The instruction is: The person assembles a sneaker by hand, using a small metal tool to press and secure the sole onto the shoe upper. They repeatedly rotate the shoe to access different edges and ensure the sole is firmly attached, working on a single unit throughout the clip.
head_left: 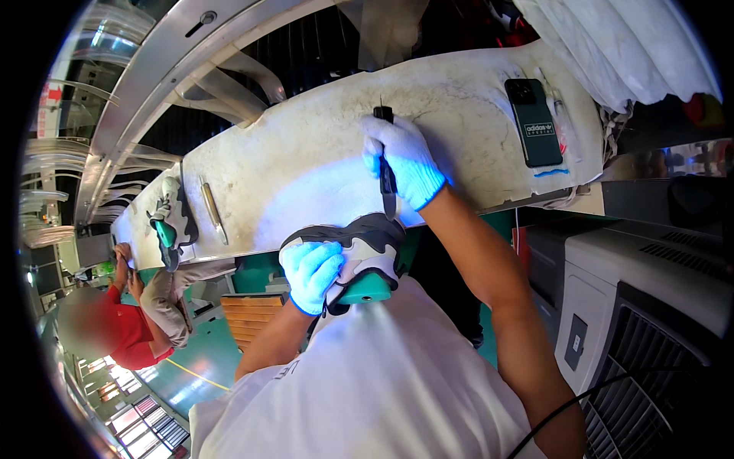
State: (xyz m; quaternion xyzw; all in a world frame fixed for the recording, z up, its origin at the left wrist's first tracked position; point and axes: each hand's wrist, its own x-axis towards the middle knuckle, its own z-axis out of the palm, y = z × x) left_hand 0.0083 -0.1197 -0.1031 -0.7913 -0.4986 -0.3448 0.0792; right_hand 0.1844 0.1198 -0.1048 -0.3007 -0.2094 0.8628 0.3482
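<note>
Blue-gloved left hand [310, 274] cups shoe [359, 256] at frame centre; right hand [405, 161] fist-grips dark tool [387, 177], forearm angled up-left.

The scene is bright and evenly lit from overhead, with a cool bluish cast. Glare washes out the worktable [321, 153] just left of centre, and both gloves glow nearly white-blue (the left hand [311, 274] most of all). A pale sheen falls across the white shirt [382, 382] at six o'clock. The metal rail [153, 84] at eleven o'clock carries bright streaks. Straight edges bow strongly toward the rim, where a black border closes the circle. At eight o'clock a patch is blurred; the corner at four o'clock is darkest.
</note>
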